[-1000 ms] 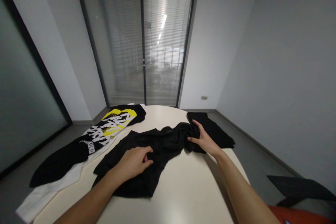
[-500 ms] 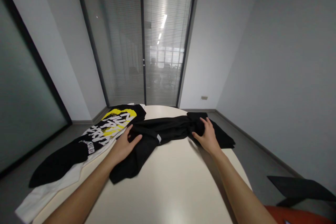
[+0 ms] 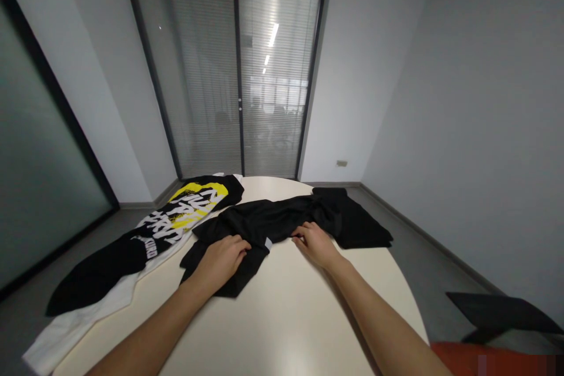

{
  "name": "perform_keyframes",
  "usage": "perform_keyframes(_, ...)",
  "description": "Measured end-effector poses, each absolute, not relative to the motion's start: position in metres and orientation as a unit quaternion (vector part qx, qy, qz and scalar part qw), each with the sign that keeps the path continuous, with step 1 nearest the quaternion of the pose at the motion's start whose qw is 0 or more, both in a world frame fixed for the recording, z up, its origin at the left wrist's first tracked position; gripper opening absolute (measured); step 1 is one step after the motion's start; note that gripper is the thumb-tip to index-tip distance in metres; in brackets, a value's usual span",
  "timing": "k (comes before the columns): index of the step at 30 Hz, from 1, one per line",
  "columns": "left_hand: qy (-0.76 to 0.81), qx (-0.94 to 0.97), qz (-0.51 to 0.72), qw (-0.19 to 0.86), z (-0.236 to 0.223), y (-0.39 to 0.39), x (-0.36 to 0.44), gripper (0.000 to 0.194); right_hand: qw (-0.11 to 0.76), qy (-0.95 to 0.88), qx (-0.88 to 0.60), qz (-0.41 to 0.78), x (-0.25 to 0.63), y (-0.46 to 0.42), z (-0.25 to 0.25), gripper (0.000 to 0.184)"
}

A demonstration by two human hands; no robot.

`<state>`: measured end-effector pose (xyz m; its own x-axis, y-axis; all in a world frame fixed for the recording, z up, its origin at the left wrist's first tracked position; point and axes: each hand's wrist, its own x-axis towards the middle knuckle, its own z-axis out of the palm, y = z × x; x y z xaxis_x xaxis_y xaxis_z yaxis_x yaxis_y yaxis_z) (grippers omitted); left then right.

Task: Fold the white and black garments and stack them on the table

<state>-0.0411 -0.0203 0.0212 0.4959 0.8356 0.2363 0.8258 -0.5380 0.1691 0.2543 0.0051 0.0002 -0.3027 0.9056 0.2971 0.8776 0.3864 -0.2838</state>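
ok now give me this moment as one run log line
left hand: curled on rumpled black garment; right hand: at its near edge; left side: printed black garment over white cloth; right side: folded black cloth

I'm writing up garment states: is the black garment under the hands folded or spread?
Neither neatly: the black garment lies bunched, its surface wrinkled and edges uneven.

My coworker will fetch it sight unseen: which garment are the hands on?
On the pale table, look between the printed black shirt at left and the black stack at right. It's the rumpled plain black garment, set apart by its small white tag.
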Motion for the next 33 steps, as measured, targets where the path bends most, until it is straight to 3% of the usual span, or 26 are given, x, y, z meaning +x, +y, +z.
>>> perform_keyframes(3,0.478,0.863,0.161,0.028,0.020,-0.018,-0.045,0.032,0.199,-0.793,-0.575,0.030,0.255,0.004,0.005,0.020)
perform_keyframes(9,0.484,0.856,0.180,0.030,0.014,-0.017,-0.039,0.071,0.184,-0.784,-0.593,0.017,0.261,0.005,0.004,0.017)
perform_keyframes(15,0.462,0.863,0.205,-0.001,0.004,-0.014,-0.033,0.048,0.169,-0.790,-0.589,0.001,0.261,0.009,0.000,0.018)
perform_keyframes(19,0.491,0.806,0.325,0.053,0.004,-0.006,-0.039,0.042,0.181,-0.805,-0.565,0.006,0.267,0.007,0.002,0.018)
perform_keyframes(24,0.536,0.645,0.513,0.183,0.014,0.019,-0.071,0.051,0.265,-0.789,-0.552,0.047,0.292,0.008,0.013,0.019)
perform_keyframes(29,0.583,0.505,0.558,0.306,0.010,0.044,-0.107,0.058,0.393,-0.700,-0.596,-0.023,0.317,0.012,0.023,0.025)
perform_keyframes(31,0.607,0.509,0.532,0.299,0.005,0.047,-0.111,0.059,0.411,-0.657,-0.630,-0.049,0.319,0.012,0.025,0.027)
perform_keyframes(33,0.639,0.552,0.490,0.216,0.001,0.044,-0.108,0.063,0.396,-0.630,-0.666,-0.041,0.317,0.011,0.024,0.027)
